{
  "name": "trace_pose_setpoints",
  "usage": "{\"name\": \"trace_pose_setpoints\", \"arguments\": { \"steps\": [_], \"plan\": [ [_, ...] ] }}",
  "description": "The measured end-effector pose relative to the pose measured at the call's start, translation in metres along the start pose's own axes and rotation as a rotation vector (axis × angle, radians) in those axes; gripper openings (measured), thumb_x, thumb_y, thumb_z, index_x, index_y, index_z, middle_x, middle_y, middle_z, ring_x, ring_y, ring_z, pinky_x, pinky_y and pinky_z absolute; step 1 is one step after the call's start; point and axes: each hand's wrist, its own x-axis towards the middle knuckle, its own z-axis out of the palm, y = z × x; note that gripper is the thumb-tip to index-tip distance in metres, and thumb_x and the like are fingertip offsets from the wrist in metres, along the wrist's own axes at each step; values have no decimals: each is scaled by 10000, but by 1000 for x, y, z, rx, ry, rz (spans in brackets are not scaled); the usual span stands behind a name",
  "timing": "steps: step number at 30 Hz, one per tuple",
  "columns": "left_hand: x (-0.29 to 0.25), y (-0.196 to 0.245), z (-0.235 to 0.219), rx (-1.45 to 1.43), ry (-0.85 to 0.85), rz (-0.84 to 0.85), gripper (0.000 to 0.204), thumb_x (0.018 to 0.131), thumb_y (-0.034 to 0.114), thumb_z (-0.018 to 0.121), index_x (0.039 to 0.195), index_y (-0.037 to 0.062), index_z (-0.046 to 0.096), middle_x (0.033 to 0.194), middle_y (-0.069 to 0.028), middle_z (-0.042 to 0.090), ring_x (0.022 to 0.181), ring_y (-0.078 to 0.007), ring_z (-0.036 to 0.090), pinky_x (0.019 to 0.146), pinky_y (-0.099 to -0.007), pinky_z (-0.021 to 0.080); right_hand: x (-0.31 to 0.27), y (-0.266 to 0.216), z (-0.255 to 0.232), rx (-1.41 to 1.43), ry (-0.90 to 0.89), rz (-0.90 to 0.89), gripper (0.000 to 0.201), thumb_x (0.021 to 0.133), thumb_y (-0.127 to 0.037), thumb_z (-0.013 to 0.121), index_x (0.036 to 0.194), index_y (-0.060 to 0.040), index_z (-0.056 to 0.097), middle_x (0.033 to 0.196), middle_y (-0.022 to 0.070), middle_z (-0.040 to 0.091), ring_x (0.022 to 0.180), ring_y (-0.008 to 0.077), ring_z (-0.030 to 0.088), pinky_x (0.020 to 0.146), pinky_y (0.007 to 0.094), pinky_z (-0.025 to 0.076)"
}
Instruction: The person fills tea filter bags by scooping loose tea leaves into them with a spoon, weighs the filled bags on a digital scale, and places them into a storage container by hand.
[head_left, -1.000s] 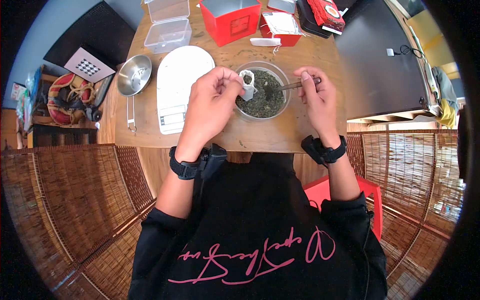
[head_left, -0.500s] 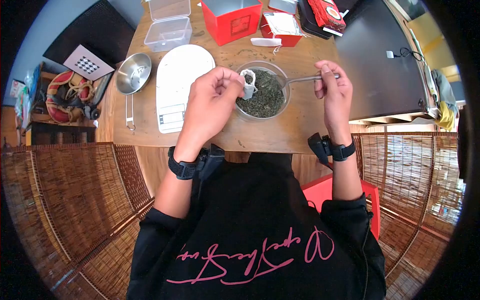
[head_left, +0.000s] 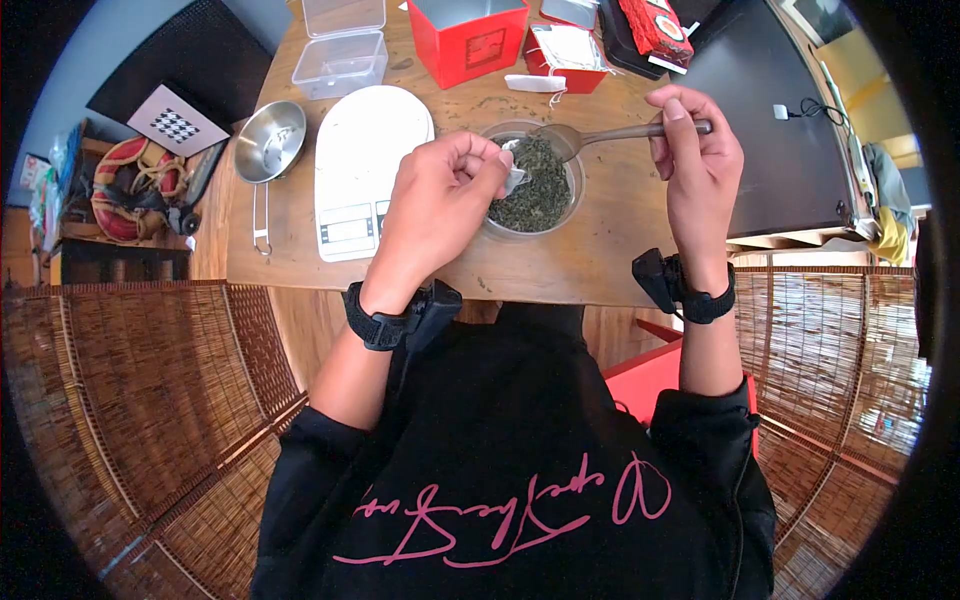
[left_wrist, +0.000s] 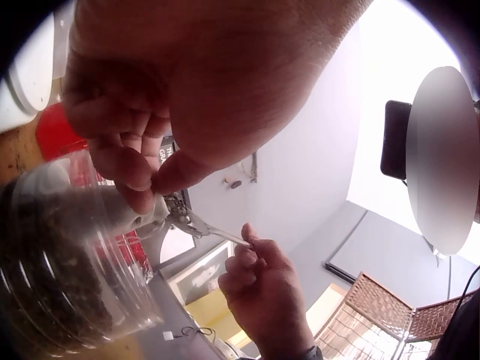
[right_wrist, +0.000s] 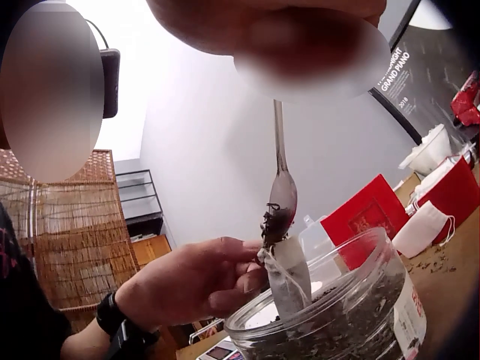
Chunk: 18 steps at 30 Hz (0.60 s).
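Observation:
Over a clear round jar [head_left: 578, 192] of dark dried tea leaves [head_left: 533, 205], my left hand [head_left: 445, 195] pinches a small white tea bag [right_wrist: 289, 281] at its mouth. The bag hangs upright above the jar's rim in the right wrist view. My right hand [head_left: 702, 160] grips the handle of a metal spoon [head_left: 625, 131], held out to the right of the jar. The spoon's bowl points down at the bag's mouth, and dark leaves [right_wrist: 276, 221] cling to its tip there. Much of the bag is hidden behind the left fingers in the head view.
Left of the jar lie a white kitchen scale [head_left: 372, 130] and a steel long-handled pan [head_left: 270, 140]. Behind stand a clear plastic box [head_left: 340, 68], a tall red box [head_left: 455, 50] and a smaller red box [head_left: 572, 78] holding white bags. Leaf crumbs dot the wooden table [head_left: 620, 240].
My right hand has moved up and to the right, lifting the spoon from the leaves to the bag's mouth. The left hand and the bag have shifted slightly right.

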Motion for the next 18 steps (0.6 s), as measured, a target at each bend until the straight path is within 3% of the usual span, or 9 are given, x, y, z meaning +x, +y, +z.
{"name": "trace_pose_setpoints", "arguments": {
  "steps": [2,12,15,18],
  "plan": [
    [1,-5,1,-6,12,24,216,972,172,674,960,-38,721,730,-60,720,634,-76,620,613,-253,491,-1,-5,6,-63,-20,-114,186,1068,-157,584,1126,-18,693,755,-49,572,643,7,456,551,185,331],
    [0,-2,1,-15,13,11,196,963,156,674,951,-35,718,724,-59,717,624,-81,615,606,-256,486,-1,-20,12,-146,-72,-267,159,1059,-104,576,1111,-4,687,779,-49,585,657,9,455,572,199,356],
    [0,-4,2,28,-20,16,152,999,137,654,1005,-6,702,776,-13,705,709,-42,610,641,-212,451,-4,-19,20,-310,-125,-293,141,1049,-94,585,1100,-13,690,740,-38,582,633,10,457,550,212,355],
    [0,-7,4,-13,36,48,174,950,138,669,943,-31,710,721,-60,710,604,-86,599,594,-263,476,2,-24,21,-296,-79,-353,123,1035,-73,591,1083,-28,695,710,-23,603,620,20,493,537,231,381]
  ]
}}
